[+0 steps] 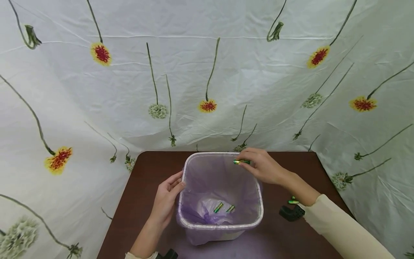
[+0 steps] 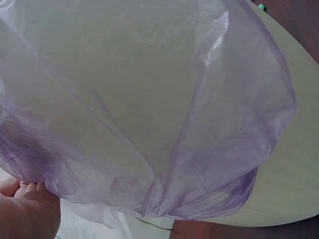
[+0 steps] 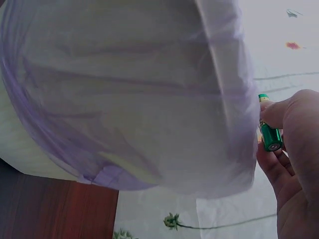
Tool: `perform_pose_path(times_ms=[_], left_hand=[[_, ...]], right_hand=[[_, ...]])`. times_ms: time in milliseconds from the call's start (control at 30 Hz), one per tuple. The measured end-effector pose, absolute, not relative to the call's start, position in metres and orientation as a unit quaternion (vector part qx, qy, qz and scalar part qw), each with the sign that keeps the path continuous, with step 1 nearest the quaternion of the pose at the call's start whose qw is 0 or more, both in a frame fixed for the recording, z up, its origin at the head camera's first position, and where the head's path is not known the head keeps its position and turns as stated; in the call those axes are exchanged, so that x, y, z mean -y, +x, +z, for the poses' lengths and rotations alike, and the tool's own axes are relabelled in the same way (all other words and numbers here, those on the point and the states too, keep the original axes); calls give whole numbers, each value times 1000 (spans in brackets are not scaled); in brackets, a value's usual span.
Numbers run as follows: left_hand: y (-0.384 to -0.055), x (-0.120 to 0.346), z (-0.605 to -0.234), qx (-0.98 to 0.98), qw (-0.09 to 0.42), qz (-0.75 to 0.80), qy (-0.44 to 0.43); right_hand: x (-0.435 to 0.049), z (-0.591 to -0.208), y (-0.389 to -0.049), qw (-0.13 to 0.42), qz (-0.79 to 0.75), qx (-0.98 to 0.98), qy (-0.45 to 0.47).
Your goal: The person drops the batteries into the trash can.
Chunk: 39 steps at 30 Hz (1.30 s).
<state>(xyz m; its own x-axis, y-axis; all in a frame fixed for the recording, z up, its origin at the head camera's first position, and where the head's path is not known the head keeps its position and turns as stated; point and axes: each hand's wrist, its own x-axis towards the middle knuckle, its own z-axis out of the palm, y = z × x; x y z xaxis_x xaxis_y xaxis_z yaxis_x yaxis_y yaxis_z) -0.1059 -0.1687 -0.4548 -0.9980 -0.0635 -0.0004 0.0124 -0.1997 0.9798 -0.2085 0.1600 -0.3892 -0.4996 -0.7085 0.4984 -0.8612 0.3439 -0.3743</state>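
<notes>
A white trash bin (image 1: 223, 226) lined with a thin purple bag (image 1: 210, 172) stands on the table. My left hand (image 1: 168, 196) holds the bin's left rim, its thumb at the edge and its fingers along the outside. Over the far right part of the opening, my right hand (image 1: 260, 166) pinches a green and gold battery (image 1: 241, 162) between thumb and fingers. The same battery (image 3: 270, 137) shows beside the bag in the right wrist view. Two more batteries, one on the left (image 1: 218, 207) and one on the right (image 1: 230, 208), lie at the bin's bottom.
Loose batteries (image 1: 293, 201) lie on the dark brown table (image 1: 147, 172) right of the bin, partly hidden by the right forearm. A white cloth with printed flowers (image 1: 181, 72) hangs behind the table and along both sides.
</notes>
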Motion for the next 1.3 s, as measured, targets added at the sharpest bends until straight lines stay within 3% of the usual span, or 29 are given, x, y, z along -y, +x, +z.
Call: perform_pose_path(times_ms=[567,900,1300], left_hand=[[-108,167,-455,628,32,-777,9],[-108,167,-455,627,31,-779,14],[-107,168,-456,632,30,-774,17]], right_hand=[[-132,-375,-215,110,269,809,511],[-141,-375,-219,146,284,793,519],[-154,-376,-213,119,285,815,490]])
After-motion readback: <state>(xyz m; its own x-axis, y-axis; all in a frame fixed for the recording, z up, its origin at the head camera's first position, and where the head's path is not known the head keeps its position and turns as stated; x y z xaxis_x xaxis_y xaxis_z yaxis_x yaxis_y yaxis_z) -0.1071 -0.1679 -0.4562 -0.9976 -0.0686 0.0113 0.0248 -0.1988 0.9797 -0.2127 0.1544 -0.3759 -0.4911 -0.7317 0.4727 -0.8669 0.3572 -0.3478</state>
